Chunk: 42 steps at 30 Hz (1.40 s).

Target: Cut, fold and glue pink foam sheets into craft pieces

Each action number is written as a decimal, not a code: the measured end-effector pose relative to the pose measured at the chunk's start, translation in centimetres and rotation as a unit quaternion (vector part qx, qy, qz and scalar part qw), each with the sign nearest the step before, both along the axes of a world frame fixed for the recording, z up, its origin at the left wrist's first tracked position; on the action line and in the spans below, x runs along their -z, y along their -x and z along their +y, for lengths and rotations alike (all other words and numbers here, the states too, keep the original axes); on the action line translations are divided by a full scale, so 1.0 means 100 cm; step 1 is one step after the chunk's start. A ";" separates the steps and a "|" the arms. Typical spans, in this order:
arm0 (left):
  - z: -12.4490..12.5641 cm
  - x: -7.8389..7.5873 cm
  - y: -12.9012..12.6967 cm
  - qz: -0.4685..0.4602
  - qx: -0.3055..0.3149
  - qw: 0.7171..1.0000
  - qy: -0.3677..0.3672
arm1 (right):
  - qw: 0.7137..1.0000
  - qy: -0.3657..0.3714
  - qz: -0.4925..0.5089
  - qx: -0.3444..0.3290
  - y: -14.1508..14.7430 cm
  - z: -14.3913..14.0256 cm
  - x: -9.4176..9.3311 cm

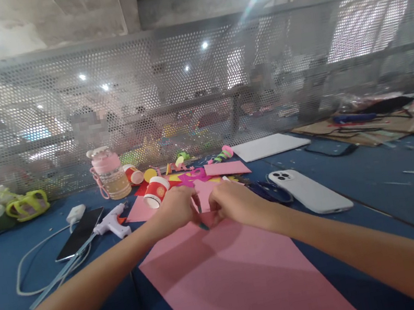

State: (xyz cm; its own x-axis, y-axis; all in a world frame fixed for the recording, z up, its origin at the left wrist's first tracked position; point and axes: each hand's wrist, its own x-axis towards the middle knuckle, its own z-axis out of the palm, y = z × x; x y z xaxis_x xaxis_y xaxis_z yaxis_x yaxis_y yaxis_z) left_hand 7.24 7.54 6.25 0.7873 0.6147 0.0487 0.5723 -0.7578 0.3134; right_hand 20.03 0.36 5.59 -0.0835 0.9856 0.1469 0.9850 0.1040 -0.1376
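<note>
Pink paper [243, 276] lies flat on the blue table [395, 187] before you. Your left hand [176, 209] and right hand [235, 204] are both closed, pinching its far edge. A white phone [310, 190] sits just right.

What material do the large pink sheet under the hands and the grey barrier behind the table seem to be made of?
The large pink sheet looks like matte craft paper or thin card: flat, straight-edged, no shine. The grey barrier seems to be perforated metal, with regular round holes and a dull sheen, though painted plastic is possible.
</note>
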 end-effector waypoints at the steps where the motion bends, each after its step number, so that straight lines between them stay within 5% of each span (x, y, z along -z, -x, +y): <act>1: 0.000 0.000 0.000 -0.003 0.003 1.000 -0.001 | 1.000 0.000 0.001 -0.003 0.000 0.000 0.000; 9: 0.000 -0.001 0.002 -0.011 -0.006 1.000 0.012 | 0.996 0.036 0.065 -0.050 -0.005 0.002 -0.001; 29: -0.001 -0.010 0.005 0.072 0.082 0.994 -0.026 | 0.995 0.070 0.070 -0.022 -0.006 0.004 -0.001; 42: -0.008 -0.011 0.006 0.089 0.024 0.995 -0.041 | 0.999 0.023 0.044 -0.022 0.001 0.001 0.001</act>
State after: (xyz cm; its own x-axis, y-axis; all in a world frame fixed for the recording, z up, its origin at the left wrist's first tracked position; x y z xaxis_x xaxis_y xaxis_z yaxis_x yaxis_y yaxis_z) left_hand 6.67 6.74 7.34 0.8163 0.5758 -0.0453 0.5756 -0.8044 0.1472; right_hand 19.89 0.51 5.52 -0.1153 0.9872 0.1103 0.9636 0.1381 -0.2289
